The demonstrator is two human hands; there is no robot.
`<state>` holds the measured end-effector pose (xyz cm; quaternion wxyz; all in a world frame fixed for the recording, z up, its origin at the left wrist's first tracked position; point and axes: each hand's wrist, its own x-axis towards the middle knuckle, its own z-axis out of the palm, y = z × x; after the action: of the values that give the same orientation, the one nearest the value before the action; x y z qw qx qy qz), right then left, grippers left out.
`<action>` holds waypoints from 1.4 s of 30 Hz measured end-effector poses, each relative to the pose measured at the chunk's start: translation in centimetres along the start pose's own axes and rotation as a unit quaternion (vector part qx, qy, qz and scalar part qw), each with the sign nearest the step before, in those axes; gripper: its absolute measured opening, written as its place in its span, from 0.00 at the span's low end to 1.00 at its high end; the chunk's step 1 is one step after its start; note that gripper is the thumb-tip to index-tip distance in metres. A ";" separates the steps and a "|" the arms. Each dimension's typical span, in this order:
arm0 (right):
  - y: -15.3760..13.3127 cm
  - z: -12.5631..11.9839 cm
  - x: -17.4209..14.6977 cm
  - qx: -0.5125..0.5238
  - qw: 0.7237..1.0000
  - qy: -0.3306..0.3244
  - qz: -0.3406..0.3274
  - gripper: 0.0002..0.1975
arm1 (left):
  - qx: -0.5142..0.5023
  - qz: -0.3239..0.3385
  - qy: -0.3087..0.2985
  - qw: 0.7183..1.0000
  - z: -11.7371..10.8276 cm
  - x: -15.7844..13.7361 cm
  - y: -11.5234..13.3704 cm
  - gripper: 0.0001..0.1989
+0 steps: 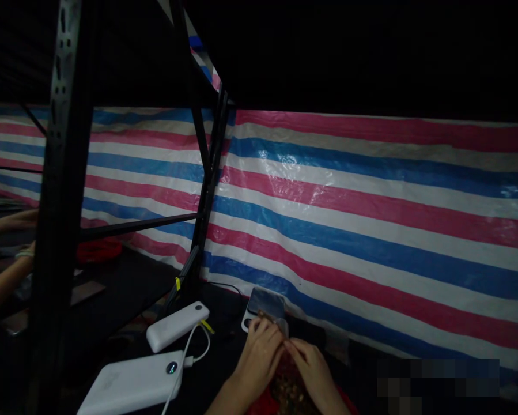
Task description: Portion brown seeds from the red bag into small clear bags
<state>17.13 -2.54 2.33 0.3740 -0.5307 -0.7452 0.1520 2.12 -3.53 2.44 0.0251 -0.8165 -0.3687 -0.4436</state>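
Observation:
My left hand (260, 353) is closed, its fingertips pinched together near the lower middle of the view. Close against it, my right hand (309, 364) is also closed, with thumb and finger pressed together by the left fingertips. What they hold between them is too small and dark to name. A small brown piece (264, 315) shows just past the left fingers. Under both hands lies a heap of small brown-gold pieces (290, 396) in something red (262, 403), partly covered by my wrists. Just beyond the fingers sits a dark-topped device with a white edge (266, 304).
Two white power banks (131, 380) (177, 326) lie at left; a white cable (185, 351) plugs into the nearer one. A black rack post (62, 230) stands between me and another person's arms (8, 285). Striped plastic sheeting (349, 219) hangs behind; a dark shelf overhangs.

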 end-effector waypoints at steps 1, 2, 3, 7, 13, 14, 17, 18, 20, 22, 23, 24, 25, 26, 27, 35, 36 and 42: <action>0.4 0.0 -0.1 0.010 1.000 -0.003 0.005 0.26 | 0.002 0.006 -0.009 1.000 -0.1 0.0 0.1 0.08; 0.7 0.0 -0.1 0.013 1.000 -0.010 0.009 0.27 | 0.002 0.012 -0.017 1.000 -0.1 0.0 0.2 0.08; 0.8 0.0 -0.2 0.007 1.000 -0.014 0.012 0.28 | 0.001 0.017 -0.025 1.000 -0.2 0.1 0.4 0.09; 0.3 -0.3 -0.9 -0.100 0.995 0.016 0.002 0.22 | 0.000 0.020 -0.026 0.999 -0.2 0.1 0.7 0.09; -2.6 -1.5 -1.4 -0.159 0.987 0.014 -0.026 0.17 | -0.009 -0.005 0.051 0.999 0.7 0.0 0.8 0.06; -2.8 -1.7 -1.4 -0.151 0.988 0.012 -0.031 0.17 | -0.012 -0.001 0.064 0.998 0.9 -0.1 0.8 0.05; -2.9 -2.0 -1.2 -0.127 0.991 0.008 -0.035 0.16 | -0.004 0.020 0.090 0.996 1.2 -0.2 0.8 0.04; -2.8 -2.1 -1.2 -0.120 0.992 0.005 -0.035 0.16 | 0.002 0.024 0.097 0.995 1.2 -0.2 0.8 0.04; -2.6 -2.1 -1.0 -0.110 0.993 -0.003 -0.037 0.15 | 0.012 0.028 0.105 0.994 1.4 -0.3 0.7 0.04; -2.6 -2.2 -1.0 -0.108 0.993 -0.010 -0.037 0.14 | 0.016 0.033 0.104 0.994 1.7 -0.5 0.6 0.05; -2.7 -2.2 -0.9 -0.109 0.993 -0.012 -0.037 0.15 | 0.018 0.033 0.100 0.994 1.8 -0.5 0.6 0.05; -2.7 -2.2 -0.9 -0.110 0.993 -0.015 -0.038 0.15 | 0.019 0.032 0.098 0.995 1.9 -0.5 0.5 0.04; -2.8 -2.2 -0.9 -0.113 0.993 -0.019 -0.039 0.15 | 0.020 0.030 0.095 0.995 1.9 -0.6 0.5 0.04; -2.8 -2.3 -0.9 -0.119 0.992 -0.022 -0.038 0.15 | 0.020 0.029 0.094 0.995 2.0 -0.6 0.4 0.04; -2.8 -2.3 -0.9 -0.130 0.991 -0.020 -0.034 0.15 | 0.020 0.025 0.097 0.995 1.9 -0.6 0.3 0.05; -1.2 -3.0 -0.6 -0.188 0.981 0.032 0.036 0.14 | 0.018 0.004 0.078 0.997 2.3 -0.7 -0.1 0.06; -1.1 -3.0 -0.6 -0.186 0.981 0.034 0.032 0.14 | 0.014 0.007 0.073 0.997 2.4 -0.7 -0.2 0.06; -1.5 -2.5 -0.9 -0.161 0.985 0.060 0.022 0.14 | -0.006 -0.025 0.090 0.996 1.7 -0.7 0.0 0.06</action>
<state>18.09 -4.37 4.56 0.3245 -0.6083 -0.7243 0.0058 3.13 -3.29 0.89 0.0420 -0.7635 -0.3829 -0.5183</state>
